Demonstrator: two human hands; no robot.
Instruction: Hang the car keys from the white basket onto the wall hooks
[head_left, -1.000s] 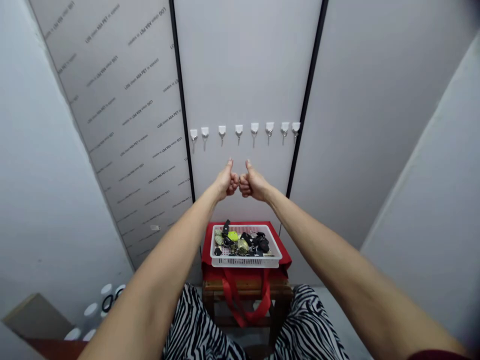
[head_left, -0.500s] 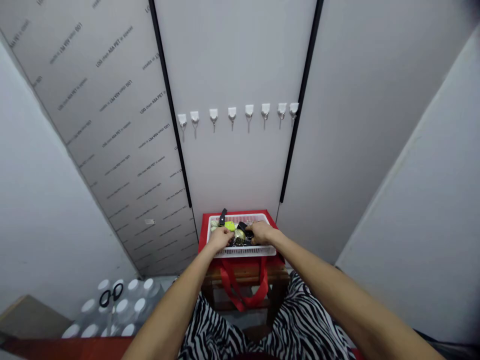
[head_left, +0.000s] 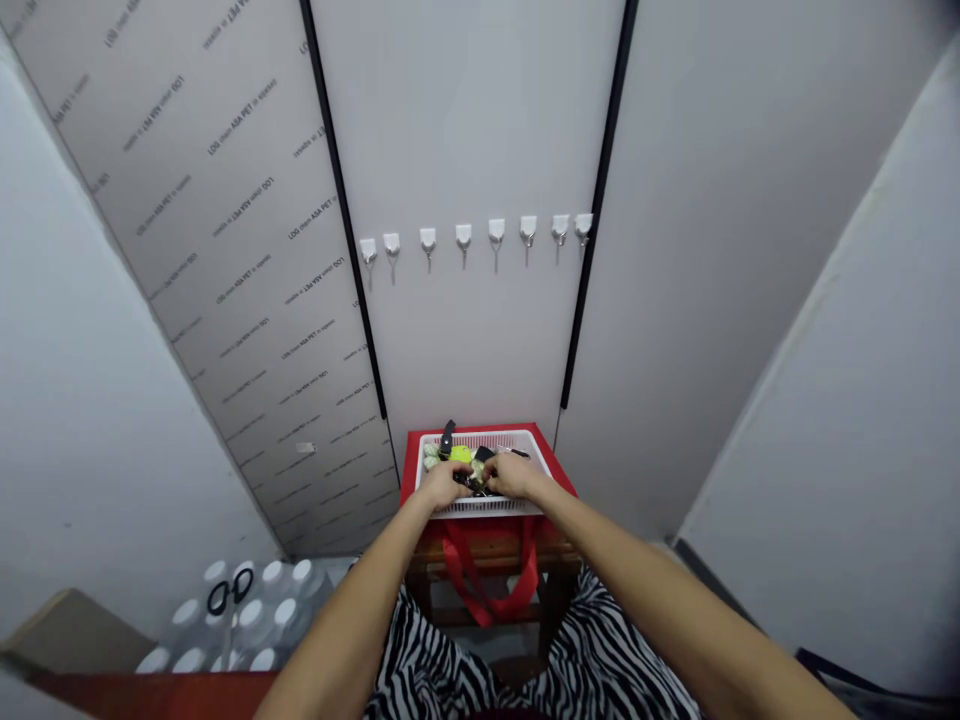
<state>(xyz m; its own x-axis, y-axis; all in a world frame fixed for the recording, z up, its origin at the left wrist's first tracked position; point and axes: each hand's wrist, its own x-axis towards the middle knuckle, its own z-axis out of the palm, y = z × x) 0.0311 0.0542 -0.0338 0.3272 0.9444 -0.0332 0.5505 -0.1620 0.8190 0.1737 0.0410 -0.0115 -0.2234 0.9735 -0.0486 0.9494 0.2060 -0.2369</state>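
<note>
Both hands are inside a white plastic basket (head_left: pixel 495 508) that rests on a red bag (head_left: pixel 413 450). My left hand (head_left: pixel 444 484) is closed at the basket's left side, its fingertips among small dark items (head_left: pixel 472 486). From the right, my right hand (head_left: pixel 511 474) reaches in with bent fingers at the same dark items. What either hand grips is too small to make out. Behind the left hand lie a bright yellow-green item (head_left: pixel 460 454) and a black strap (head_left: pixel 448 438) leaning over the rim. A black piece (head_left: pixel 484 454) sits between the hands.
A row of white hooks (head_left: pixel 463 236) is stuck on the panel ahead. The bag lies on a wooden stool (head_left: pixel 424 562), its red handles (head_left: pixel 480 600) hanging down in front. At lower left, scissors (head_left: pixel 230 592) lie over bottles with white caps (head_left: pixel 253 612).
My right hand has moved left, nearer the left hand, and its fingers are now at the dark items in the basket's middle. The left hand stays about where it was.
</note>
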